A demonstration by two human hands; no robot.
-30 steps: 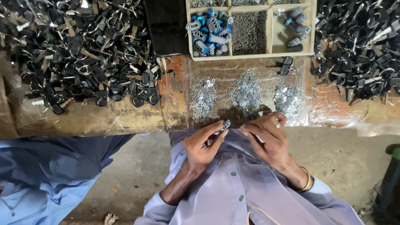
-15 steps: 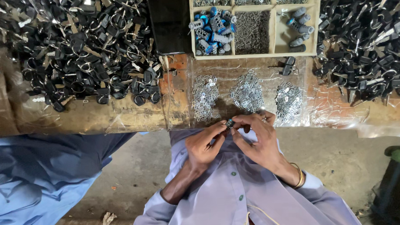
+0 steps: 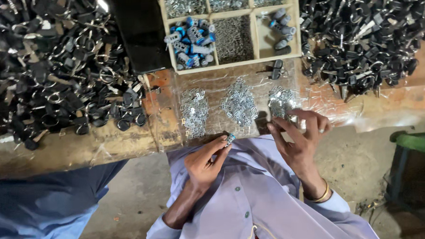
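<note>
Assembly step: left hand (image 3: 205,163) pinches a blue barrel (image 3: 230,139) while right hand (image 3: 299,139), fingers loosely apart, picks at the clip pile (image 3: 281,101) beneath; next needs one clip singled out

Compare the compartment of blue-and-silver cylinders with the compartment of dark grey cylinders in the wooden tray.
The blue-and-silver cylinders are many and heaped, filling their compartment; the dark grey cylinders are few, in a loose row that leaves bare wood beside them. The first sit at the left of the wooden tray, the second at its right, with a compartment of small metal parts between them. Both are small cylinders of like size.
</note>
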